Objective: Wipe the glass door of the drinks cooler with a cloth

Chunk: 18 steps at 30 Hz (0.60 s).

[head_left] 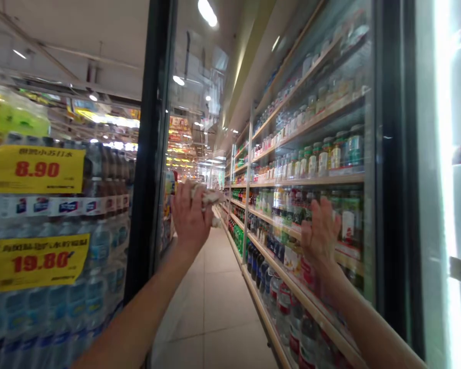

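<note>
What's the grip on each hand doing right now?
Left hand: closed, holding a crumpled white cloth.
Right hand: open, fingers spread, holding nothing.

**Q:** What does your left hand (pixel 192 218) hold, and where?

**A:** You grip a crumpled white cloth (pixel 208 197) at your 11 o'clock, in front of a glass door (pixel 194 87).

**Q:** And your right hand (pixel 320 238)?

**A:** Open, fingers spread, at 1 o'clock, nearest the bottled drinks (pixel 341 154) behind glass. Shrink-wrapped water bottles (pixel 96 256) with yellow price tags (pixel 34 169) stand at 9 o'clock.
</note>
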Each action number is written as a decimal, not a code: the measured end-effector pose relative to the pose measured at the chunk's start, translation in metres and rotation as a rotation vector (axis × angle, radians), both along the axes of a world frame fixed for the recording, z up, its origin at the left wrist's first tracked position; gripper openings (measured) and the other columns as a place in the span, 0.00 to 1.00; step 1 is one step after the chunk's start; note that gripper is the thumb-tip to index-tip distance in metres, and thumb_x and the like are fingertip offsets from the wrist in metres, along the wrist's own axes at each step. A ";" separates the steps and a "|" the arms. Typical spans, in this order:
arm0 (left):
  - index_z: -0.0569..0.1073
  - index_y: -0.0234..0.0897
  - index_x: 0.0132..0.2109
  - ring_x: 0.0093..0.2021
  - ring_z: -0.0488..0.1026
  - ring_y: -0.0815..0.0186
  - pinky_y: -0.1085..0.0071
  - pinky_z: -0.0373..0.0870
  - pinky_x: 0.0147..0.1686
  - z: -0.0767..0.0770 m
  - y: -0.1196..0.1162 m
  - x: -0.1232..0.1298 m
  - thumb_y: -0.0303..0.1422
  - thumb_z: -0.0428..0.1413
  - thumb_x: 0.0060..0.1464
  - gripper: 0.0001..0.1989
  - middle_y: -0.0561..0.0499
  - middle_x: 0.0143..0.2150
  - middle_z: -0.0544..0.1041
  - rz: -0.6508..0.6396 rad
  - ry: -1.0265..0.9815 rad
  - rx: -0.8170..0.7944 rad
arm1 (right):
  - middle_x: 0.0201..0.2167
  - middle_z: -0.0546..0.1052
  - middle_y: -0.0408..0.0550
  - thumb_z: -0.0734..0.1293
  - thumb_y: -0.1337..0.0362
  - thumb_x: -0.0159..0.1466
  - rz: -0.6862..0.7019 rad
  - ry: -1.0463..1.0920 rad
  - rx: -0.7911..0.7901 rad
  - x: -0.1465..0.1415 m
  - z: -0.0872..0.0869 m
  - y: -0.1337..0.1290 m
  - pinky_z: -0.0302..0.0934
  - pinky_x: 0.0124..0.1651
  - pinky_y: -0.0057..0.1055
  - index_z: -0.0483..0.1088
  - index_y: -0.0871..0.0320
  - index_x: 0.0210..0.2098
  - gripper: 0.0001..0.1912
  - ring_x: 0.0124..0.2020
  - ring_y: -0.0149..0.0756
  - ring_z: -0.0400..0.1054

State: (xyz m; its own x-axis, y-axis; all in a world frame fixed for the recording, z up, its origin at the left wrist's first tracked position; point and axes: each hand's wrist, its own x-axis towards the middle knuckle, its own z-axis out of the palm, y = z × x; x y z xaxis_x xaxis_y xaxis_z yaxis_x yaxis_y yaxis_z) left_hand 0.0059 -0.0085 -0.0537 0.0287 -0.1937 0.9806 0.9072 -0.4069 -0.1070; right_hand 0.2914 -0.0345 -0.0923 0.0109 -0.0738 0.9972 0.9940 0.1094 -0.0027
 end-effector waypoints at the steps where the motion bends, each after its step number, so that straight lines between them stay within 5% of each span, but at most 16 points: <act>1: 0.62 0.33 0.55 0.65 0.49 0.53 0.50 0.51 0.59 0.001 0.000 0.002 0.33 0.48 0.56 0.20 0.37 0.62 0.57 -0.015 -0.025 0.008 | 0.63 0.56 0.57 0.54 0.59 0.65 -0.030 -0.021 -0.017 0.001 -0.001 0.001 0.42 0.61 0.56 0.48 0.54 0.63 0.28 0.65 0.50 0.46; 8: 0.64 0.38 0.55 0.66 0.44 0.55 0.56 0.53 0.60 -0.045 -0.013 0.090 0.34 0.49 0.56 0.19 0.44 0.62 0.59 -0.082 0.611 -0.031 | 0.62 0.58 0.54 0.56 0.61 0.64 -0.066 -0.065 -0.012 -0.003 -0.005 0.000 0.41 0.63 0.49 0.53 0.53 0.61 0.26 0.64 0.46 0.47; 11: 0.63 0.40 0.56 0.66 0.46 0.56 0.56 0.53 0.59 -0.025 -0.008 0.070 0.33 0.48 0.57 0.19 0.43 0.62 0.60 -0.018 0.595 -0.047 | 0.61 0.60 0.54 0.56 0.61 0.64 -0.064 -0.071 0.005 -0.001 -0.005 0.001 0.42 0.62 0.49 0.54 0.54 0.61 0.25 0.64 0.45 0.48; 15: 0.60 0.35 0.59 0.67 0.41 0.53 0.50 0.50 0.59 0.015 0.002 0.027 0.32 0.48 0.56 0.23 0.38 0.64 0.54 0.044 0.170 -0.030 | 0.62 0.59 0.55 0.55 0.61 0.63 -0.063 -0.060 -0.007 -0.003 -0.006 0.002 0.41 0.62 0.50 0.54 0.55 0.61 0.26 0.65 0.45 0.47; 18: 0.58 0.35 0.60 0.67 0.38 0.56 0.54 0.48 0.61 0.005 -0.003 0.035 0.32 0.47 0.57 0.23 0.43 0.64 0.57 -0.002 0.423 -0.022 | 0.62 0.58 0.54 0.55 0.61 0.63 -0.068 -0.047 -0.011 -0.004 -0.006 0.002 0.41 0.62 0.49 0.54 0.54 0.61 0.26 0.65 0.44 0.46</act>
